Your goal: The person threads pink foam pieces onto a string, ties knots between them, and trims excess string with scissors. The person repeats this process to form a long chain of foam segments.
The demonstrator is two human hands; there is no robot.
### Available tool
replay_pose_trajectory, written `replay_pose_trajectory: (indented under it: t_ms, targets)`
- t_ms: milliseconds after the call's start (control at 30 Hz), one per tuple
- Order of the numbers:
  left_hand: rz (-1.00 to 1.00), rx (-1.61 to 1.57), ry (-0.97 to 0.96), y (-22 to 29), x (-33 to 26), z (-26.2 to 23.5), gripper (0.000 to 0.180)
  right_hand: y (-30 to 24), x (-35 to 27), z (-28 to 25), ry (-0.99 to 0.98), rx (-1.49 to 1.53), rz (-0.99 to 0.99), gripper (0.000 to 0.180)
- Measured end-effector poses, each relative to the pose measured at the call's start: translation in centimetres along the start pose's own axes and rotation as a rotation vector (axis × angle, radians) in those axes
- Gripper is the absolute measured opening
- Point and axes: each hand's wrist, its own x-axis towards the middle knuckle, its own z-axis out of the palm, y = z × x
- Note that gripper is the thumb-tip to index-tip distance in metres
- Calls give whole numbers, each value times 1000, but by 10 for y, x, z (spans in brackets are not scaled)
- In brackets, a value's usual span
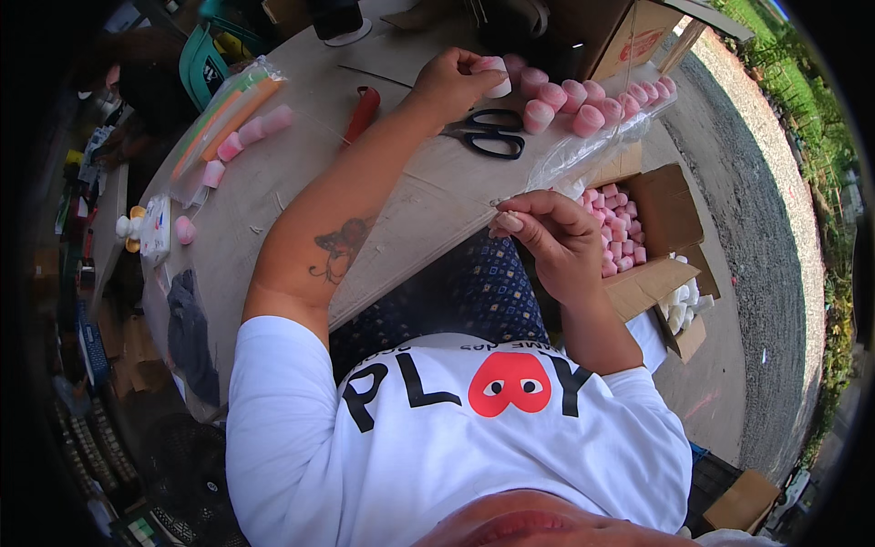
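Observation:
My left hand (447,89) reaches to the far side of the table, its thumb and fingers closed on a pink-and-white cylinder (494,80) that looks like a marshmallow. Just right of it, several similar pink cylinders (572,96) stand grouped in rows. My right hand (554,235) is raised by the table's near edge, thumb and fingertips pinched together. What they hold, if anything, is too small to make out; a thin pale line runs toward them across the table. Dark-handled scissors (494,144) lie between my hands, right of my left forearm.
A red-handled tool (363,111) lies beyond my left forearm. Clear plastic (583,159) covers the right edge. Beside the table, an open cardboard box (670,205) holds many pink cylinders. On the left are more pink cylinders (251,132), a plastic packet (223,123) and dark cloth (190,333).

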Motion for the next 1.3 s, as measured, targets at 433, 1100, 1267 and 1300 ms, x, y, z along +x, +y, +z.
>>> replay_pose_trajectory:
  t_ms: [433,1100,1267,1300]
  targets:
    - [-51,-939,143,30,-230,-63,42,-4,14,94,-134,-710,-469,13]
    - [67,-999,287,36,-267,-66,42,6,-8,110,-75,-778,-474,18]
    - [60,-1016,208,35,-268,-59,38,4,-6,116,-34,-856,-678,15]
    - [69,-1018,171,36,-269,-57,39,5,-4,116,-27,-864,-703,15]
